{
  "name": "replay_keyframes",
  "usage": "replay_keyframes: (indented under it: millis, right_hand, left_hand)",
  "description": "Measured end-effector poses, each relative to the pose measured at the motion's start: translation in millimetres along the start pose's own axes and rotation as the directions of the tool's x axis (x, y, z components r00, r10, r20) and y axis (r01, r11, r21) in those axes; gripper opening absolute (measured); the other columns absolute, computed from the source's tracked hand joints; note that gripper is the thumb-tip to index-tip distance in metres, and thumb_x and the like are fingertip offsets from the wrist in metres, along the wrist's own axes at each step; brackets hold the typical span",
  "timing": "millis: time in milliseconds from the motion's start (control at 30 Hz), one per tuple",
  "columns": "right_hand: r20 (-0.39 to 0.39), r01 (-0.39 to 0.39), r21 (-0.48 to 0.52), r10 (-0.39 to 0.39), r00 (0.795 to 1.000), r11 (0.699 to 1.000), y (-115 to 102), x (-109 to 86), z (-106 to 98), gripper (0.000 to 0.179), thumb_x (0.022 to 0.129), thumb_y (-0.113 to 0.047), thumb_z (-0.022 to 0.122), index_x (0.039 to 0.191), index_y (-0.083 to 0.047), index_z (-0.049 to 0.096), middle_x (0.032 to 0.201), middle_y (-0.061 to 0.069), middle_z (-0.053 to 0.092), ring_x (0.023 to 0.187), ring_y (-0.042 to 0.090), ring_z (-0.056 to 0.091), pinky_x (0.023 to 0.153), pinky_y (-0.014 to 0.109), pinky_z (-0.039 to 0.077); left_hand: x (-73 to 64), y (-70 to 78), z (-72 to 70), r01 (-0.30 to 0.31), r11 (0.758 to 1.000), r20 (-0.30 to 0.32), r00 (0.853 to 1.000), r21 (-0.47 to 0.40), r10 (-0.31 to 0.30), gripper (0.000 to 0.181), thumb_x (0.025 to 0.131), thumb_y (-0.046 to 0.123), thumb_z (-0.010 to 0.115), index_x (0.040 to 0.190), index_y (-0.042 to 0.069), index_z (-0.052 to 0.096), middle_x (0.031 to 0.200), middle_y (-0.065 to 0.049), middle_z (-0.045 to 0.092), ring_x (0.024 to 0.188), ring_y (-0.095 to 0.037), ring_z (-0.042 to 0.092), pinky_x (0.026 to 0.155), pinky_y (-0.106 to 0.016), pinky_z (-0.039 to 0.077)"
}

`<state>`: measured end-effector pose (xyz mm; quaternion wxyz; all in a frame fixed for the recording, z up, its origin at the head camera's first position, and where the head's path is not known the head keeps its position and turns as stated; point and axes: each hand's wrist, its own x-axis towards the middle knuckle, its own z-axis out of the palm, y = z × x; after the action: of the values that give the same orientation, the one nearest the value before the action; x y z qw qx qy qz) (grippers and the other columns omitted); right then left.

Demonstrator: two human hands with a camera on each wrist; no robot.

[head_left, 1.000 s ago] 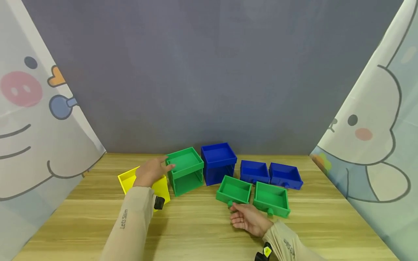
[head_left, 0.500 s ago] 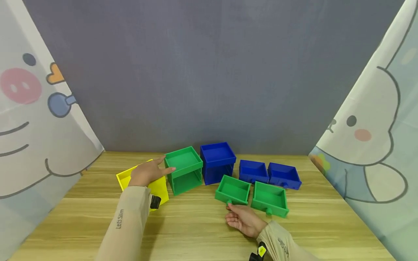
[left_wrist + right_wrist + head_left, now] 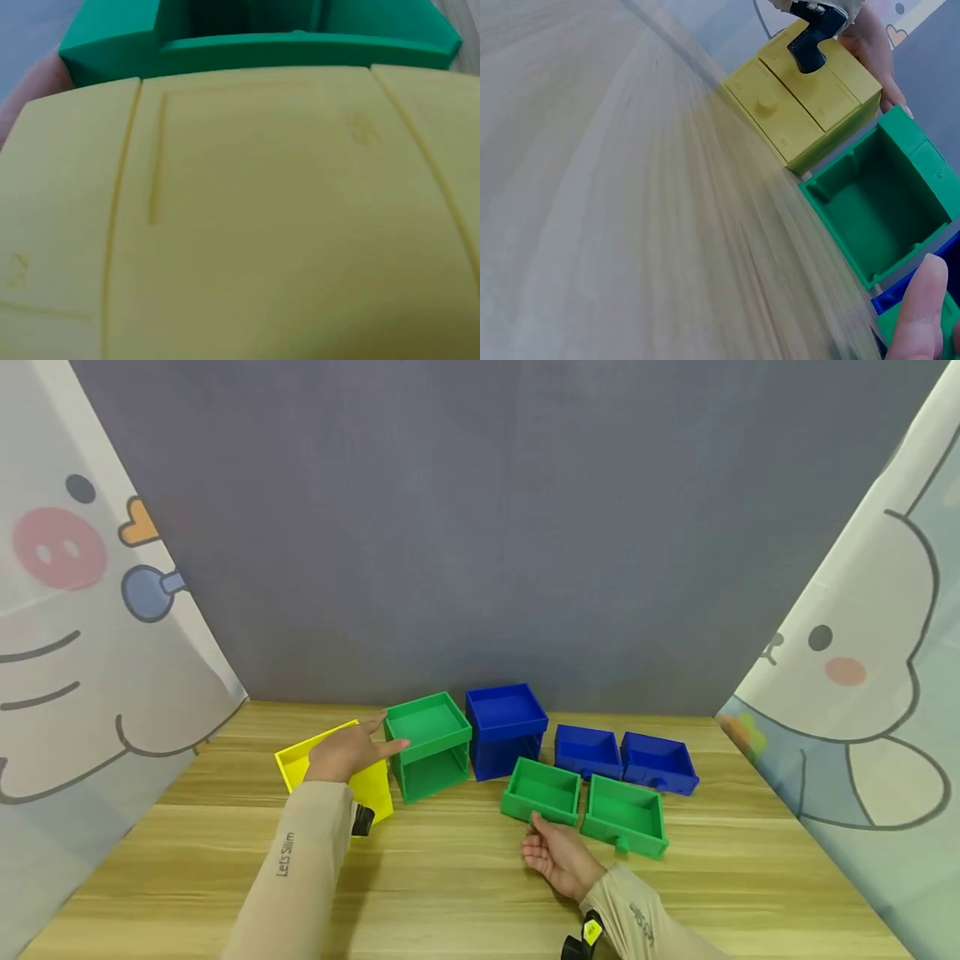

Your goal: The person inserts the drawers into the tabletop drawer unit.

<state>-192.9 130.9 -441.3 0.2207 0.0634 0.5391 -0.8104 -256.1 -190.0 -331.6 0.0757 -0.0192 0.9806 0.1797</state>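
Note:
My left hand (image 3: 343,753) reaches across the top of a yellow cabinet (image 3: 372,793), with thumb and forefinger stretched onto the left edge of a green cabinet (image 3: 429,727). That cabinet has a tray-like top and a bare opening at its front. On the table at centre right, my right hand (image 3: 566,860) pinches the front knob of a green drawer (image 3: 542,789), its thumb covering the knob and the other fingers curled. A second green drawer (image 3: 626,814) lies just right of it. In the left wrist view, the yellow front (image 3: 255,210) hides most of the left hand.
A blue cabinet (image 3: 507,718) with a bare front opening stands right beside the green one. Two blue drawers (image 3: 587,752) lie behind the green drawers. The wooden table (image 3: 450,893) ends at a grey backdrop (image 3: 480,543), with cartoon-printed cloths at both sides.
The view shifts slightly. My left thumb and forefinger stay on the green cabinet's edge. The right hand keeps hold of the drawer's knob, its wrist turned a little.

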Motion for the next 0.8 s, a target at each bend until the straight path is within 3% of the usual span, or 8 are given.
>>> replay_keyframes:
  millis: [267,367,467,600,800]
  right_hand:
    - [-0.033,0.022,-0.027,-0.023,0.999,0.999,-1.5,3.4,1.0,0.029,0.106,-0.023,0.036,0.102,0.003,0.049,0.067,-0.002,0.062,0.058,0.003,0.062,0.060,0.016,0.051]
    - [-0.051,0.028,-0.027,-0.030,0.998,0.999,-0.2,5.2,-0.4,0.028,0.106,-0.020,0.037,0.101,0.005,0.051,0.067,-0.001,0.063,0.059,0.003,0.063,0.060,0.016,0.051]
    - [-0.056,0.026,-0.033,-0.028,0.998,0.999,0.3,5.0,-1.5,0.027,0.105,-0.016,0.039,0.100,0.006,0.054,0.066,-0.002,0.064,0.059,0.003,0.063,0.061,0.016,0.051]
    - [-0.023,0.023,-0.067,-0.025,0.999,0.998,1.2,1.4,0.3,0.027,0.104,-0.015,0.042,0.097,0.006,0.056,0.065,-0.002,0.064,0.059,0.003,0.063,0.060,0.016,0.051]
    - [0.016,0.068,-0.180,-0.066,0.998,0.981,8.3,-2.2,7.4,0.025,0.101,-0.015,0.047,0.088,0.003,0.060,0.064,-0.002,0.062,0.056,0.003,0.059,0.054,0.016,0.049]
  left_hand:
    - [4.0,-0.4,-0.5,-0.004,1.000,0.002,1.000,0.026,0.004,0.090,0.082,0.075,0.047,0.153,0.025,0.025,0.127,-0.023,0.057,0.049,-0.012,0.024,0.046,-0.027,0.023]
    - [4.0,-0.4,0.4,0.002,0.999,0.013,1.000,0.033,-0.003,0.090,0.083,0.075,0.047,0.154,0.025,0.023,0.106,-0.018,0.064,0.048,-0.011,0.021,0.046,-0.026,0.022]
    - [3.2,-0.2,2.3,0.003,1.000,0.016,1.000,0.025,-0.004,0.090,0.083,0.075,0.046,0.154,0.025,0.022,0.101,-0.016,0.065,0.048,-0.011,0.020,0.046,-0.026,0.021]
    - [0.8,0.0,3.3,0.010,1.000,0.010,1.000,0.008,-0.010,0.089,0.084,0.073,0.048,0.154,0.024,0.023,0.125,-0.023,0.058,0.049,-0.012,0.021,0.046,-0.027,0.022]
    - [-0.6,-0.1,2.0,0.015,1.000,0.011,1.000,0.015,-0.015,0.088,0.085,0.072,0.047,0.154,0.025,0.022,0.129,-0.024,0.056,0.048,-0.012,0.020,0.046,-0.027,0.022]
